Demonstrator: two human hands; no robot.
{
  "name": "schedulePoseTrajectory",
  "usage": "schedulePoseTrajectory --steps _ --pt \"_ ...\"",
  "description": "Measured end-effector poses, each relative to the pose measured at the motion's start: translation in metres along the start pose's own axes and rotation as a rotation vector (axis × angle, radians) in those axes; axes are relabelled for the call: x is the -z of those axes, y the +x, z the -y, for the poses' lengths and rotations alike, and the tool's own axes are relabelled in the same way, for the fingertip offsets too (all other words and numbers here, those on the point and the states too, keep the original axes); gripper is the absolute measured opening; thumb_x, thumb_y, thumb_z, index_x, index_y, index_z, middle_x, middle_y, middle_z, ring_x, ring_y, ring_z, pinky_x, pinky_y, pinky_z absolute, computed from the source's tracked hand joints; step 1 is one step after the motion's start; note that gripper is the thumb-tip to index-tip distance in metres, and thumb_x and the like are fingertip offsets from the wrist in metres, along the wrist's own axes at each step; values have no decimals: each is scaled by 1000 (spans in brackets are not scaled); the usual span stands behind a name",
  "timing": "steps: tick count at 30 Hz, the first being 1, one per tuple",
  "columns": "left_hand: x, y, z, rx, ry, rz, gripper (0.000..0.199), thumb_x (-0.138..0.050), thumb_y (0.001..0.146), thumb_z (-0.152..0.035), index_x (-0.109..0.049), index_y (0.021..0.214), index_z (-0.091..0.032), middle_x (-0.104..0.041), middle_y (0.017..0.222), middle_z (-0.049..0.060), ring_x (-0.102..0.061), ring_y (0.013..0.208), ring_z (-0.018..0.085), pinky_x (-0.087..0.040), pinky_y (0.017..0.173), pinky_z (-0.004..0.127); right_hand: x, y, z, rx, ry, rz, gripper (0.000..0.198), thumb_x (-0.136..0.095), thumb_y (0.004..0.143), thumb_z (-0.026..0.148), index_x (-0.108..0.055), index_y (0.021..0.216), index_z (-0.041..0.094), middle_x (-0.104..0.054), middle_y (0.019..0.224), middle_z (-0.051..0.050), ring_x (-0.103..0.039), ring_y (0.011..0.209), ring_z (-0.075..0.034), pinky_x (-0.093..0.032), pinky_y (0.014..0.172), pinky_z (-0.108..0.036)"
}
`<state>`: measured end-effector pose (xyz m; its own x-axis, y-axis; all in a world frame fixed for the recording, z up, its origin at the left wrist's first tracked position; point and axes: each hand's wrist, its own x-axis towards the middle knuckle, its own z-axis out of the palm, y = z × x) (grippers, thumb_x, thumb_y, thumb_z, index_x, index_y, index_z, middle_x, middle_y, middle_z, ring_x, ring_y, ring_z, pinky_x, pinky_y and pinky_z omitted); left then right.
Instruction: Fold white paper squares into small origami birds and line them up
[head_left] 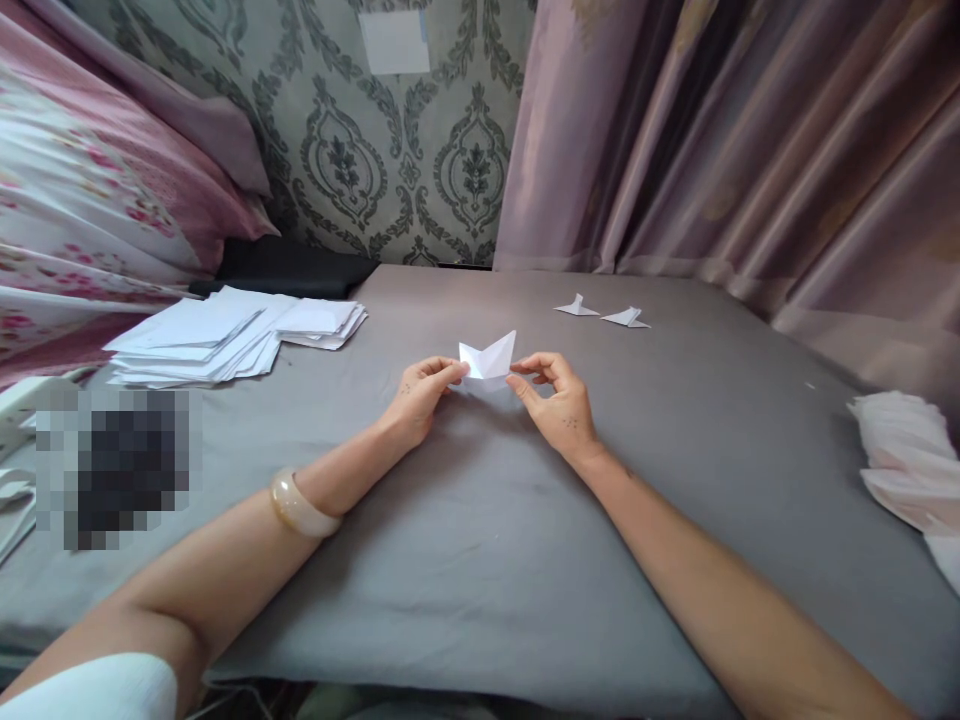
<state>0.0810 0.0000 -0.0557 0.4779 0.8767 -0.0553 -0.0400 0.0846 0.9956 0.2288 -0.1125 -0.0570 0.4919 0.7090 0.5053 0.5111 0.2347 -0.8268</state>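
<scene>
- We find the left hand (424, 392) clamped on the folded paper (491, 362), thumb and fingers pinching its lower left corner.
- We place the right hand (561, 402) at the opposite lower corner, thumb and forefinger close about it; we cannot tell whether they pinch or only brush the edge.
- The folded paper sits between the two sets of fingertips, its two points rising above the grip, a dip between them.
- We judge it very light, stiff along the creases, floppy where a single layer stands free; dry, not very slippery, easily crumpled or torn.
- Best hold, we reckon: a soft pinch at the lower corners, where layers seem to double; we would spare the upper points, which likely bend.
- Below the grip we note grey cloth (480, 560).
- Beyond the grip, off to the right, we see two small folded papers (627, 319).
- Beyond the grip leftward, well apart, we log the paper stacks (195, 335).
</scene>
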Motion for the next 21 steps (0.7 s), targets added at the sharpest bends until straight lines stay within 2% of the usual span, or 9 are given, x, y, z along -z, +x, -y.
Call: schedulePoseTrajectory --steps 3,8,12,17,21 --pt "0 -1 1 17 -2 16 25 -74 64 -40 -66 69 -17 -59 66 -1 -46 60 10 -33 62 25 -1 -2 1 21 -74 9 21 -68 77 34 -57 91 23 -69 93 -2 -65 92 -18 -47 86 -34" --pt "-1 -1 3 -3 -9 52 26 -74 68 -40 -66 72 -16 -59 68 -1 -47 62 9 -33 62 24 -3 -3 -3 85 -157 4 9 -64 81 30 -63 86 22 -69 86 0 -64 82 -15 -47 84 -31" --pt "-4 -6 -1 -58 -99 95 30 -75 69 -40 -63 85 -18 -62 69 -2 -51 65 11 -35 63 23 -4 -2 -8 108 -130 -3 11 -61 83 28 -69 89 22 -71 86 0 -63 79 -14 -49 81 -30" --pt "-7 -12 -6 -83 -86 147 33 -76 69 -41 -67 90 -18 -67 79 2 -56 72 13 -39 68 25 -2 0 -11 66 -83 -45 13 -63 82 27 -73 90 22 -72 86 -1 -63 76 -14 -50 78 -29" --pt "-6 -11 -3 -95 -49 150 31 -80 66 -36 -73 90 -18 -70 85 4 -59 77 14 -42 74 27 -2 0 -12 11 -31 -16 16 -65 80 26 -74 93 22 -73 90 -1 -64 78 -14 -51 78 -29"
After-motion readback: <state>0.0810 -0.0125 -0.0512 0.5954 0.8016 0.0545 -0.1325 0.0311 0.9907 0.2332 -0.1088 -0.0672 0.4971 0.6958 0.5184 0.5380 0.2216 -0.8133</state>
